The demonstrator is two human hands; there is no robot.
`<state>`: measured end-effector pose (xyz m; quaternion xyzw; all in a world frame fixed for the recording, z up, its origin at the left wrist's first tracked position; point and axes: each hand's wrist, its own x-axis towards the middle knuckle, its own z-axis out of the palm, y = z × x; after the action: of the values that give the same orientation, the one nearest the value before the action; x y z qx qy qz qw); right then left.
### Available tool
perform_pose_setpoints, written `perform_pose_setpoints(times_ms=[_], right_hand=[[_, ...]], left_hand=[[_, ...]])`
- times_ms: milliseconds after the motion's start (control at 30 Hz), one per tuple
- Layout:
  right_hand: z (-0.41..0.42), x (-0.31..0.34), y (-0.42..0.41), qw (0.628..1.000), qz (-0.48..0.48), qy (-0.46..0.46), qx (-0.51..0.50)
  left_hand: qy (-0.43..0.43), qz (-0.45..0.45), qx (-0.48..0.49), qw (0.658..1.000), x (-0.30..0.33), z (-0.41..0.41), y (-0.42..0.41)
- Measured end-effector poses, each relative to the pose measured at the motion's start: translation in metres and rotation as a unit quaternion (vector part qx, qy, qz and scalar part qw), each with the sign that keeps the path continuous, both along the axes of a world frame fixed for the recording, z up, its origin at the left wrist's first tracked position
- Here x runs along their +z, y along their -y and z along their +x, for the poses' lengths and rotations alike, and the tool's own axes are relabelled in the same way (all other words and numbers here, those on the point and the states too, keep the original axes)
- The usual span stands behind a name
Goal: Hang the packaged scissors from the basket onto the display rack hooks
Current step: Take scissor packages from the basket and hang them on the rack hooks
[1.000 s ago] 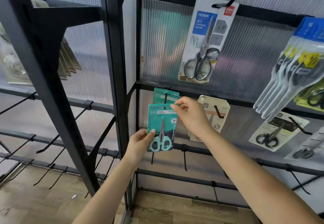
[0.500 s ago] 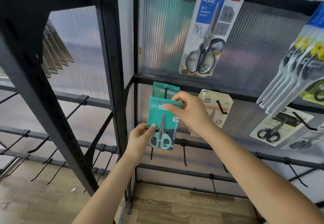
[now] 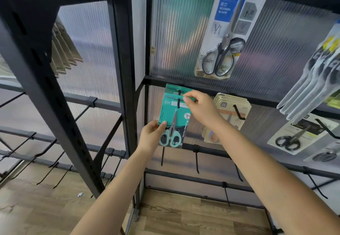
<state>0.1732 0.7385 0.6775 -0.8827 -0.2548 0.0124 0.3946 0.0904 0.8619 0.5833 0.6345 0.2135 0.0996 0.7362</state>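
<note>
Now threaded onto the black hook (image 3: 178, 100), with the prong showing through the hang slot of the teal scissors pack (image 3: 174, 118) just left of the pinching right hand (image 3: 199, 108) fingertips; a second ago held short of it. Pushed closer to the pack behind (image 3: 176, 88). Left hand (image 3: 152, 137) thumb slid onto the card's lower left.

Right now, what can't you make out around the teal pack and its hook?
All in the head view:
- Basket: outside the frame.
- Teal pack: its top right corner is covered by the right hand.
- Second teal pack behind it: only the top strip shows.
- Hook: whether it has passed fully through the front pack's slot is unclear.
- White packs at the right: blurred and cut by the edge.
</note>
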Motion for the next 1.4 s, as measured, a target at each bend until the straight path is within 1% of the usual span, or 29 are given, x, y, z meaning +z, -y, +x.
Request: perform_pose_setpoints(times_ms=[133, 333, 467, 567, 667, 733, 800, 833, 867, 933, 967, 1033, 1133, 1200, 1333, 1400], right_hand=[[0.009, -0.002, 0.002, 0.996, -0.040, 0.072, -0.035], [0.023, -0.004, -0.002, 0.985, -0.055, 0.147, -0.071], [0.019, -0.005, 0.003, 0.983, -0.069, 0.156, -0.071], [0.009, -0.004, 0.015, 0.982, -0.081, 0.149, -0.088], [-0.006, -0.005, 0.034, 0.981, -0.098, 0.141, -0.095], [-0.019, -0.007, 0.051, 0.981, -0.094, 0.142, -0.096], [-0.036, -0.013, 0.075, 0.979, -0.112, 0.145, -0.093], [-0.045, -0.017, 0.090, 0.977, -0.128, 0.145, -0.094], [-0.055, -0.023, 0.107, 0.974, -0.144, 0.143, -0.100], [-0.073, -0.035, 0.145, 0.969, -0.164, 0.134, -0.126], [-0.083, -0.040, 0.166, 0.967, -0.172, 0.126, -0.142], [-0.102, -0.049, 0.213, 0.960, -0.189, 0.109, -0.178], [-0.142, -0.055, 0.294, 0.944, -0.192, 0.080, -0.257], [-0.176, -0.061, 0.353, 0.924, -0.208, 0.076, -0.311], [-0.260, -0.081, 0.466, 0.877, -0.232, 0.033, -0.420], [-0.303, -0.092, 0.515, 0.854, -0.244, 0.003, -0.460]], left_hand=[[-0.008, 0.014, 0.004, 1.000, -0.002, 0.018, -0.003], [-0.033, 0.113, -0.023, 0.993, -0.001, 0.044, -0.002], [-0.054, 0.203, -0.016, 0.977, 0.004, 0.055, -0.001], [-0.064, 0.261, 0.023, 0.963, 0.005, 0.055, 0.006], [-0.062, 0.281, 0.059, 0.956, 0.009, 0.045, 0.013], [-0.072, 0.326, 0.082, 0.939, 0.006, 0.032, 0.021], [-0.081, 0.420, 0.079, 0.900, 0.001, 0.013, 0.036], [-0.064, 0.489, 0.050, 0.868, -0.002, 0.004, 0.048], [-0.037, 0.555, 0.002, 0.831, -0.005, -0.004, 0.061], [-0.011, 0.646, -0.104, 0.756, -0.014, -0.012, 0.093], [0.001, 0.679, -0.140, 0.720, -0.014, -0.016, 0.112], [0.006, 0.700, -0.215, 0.681, -0.001, -0.031, 0.164], [0.084, 0.714, -0.293, 0.631, 0.007, -0.051, 0.258], [0.114, 0.709, -0.350, 0.601, 0.010, -0.070, 0.327], [0.179, 0.672, -0.434, 0.573, -0.002, -0.125, 0.452], [0.210, 0.648, -0.482, 0.551, -0.013, -0.151, 0.506]])
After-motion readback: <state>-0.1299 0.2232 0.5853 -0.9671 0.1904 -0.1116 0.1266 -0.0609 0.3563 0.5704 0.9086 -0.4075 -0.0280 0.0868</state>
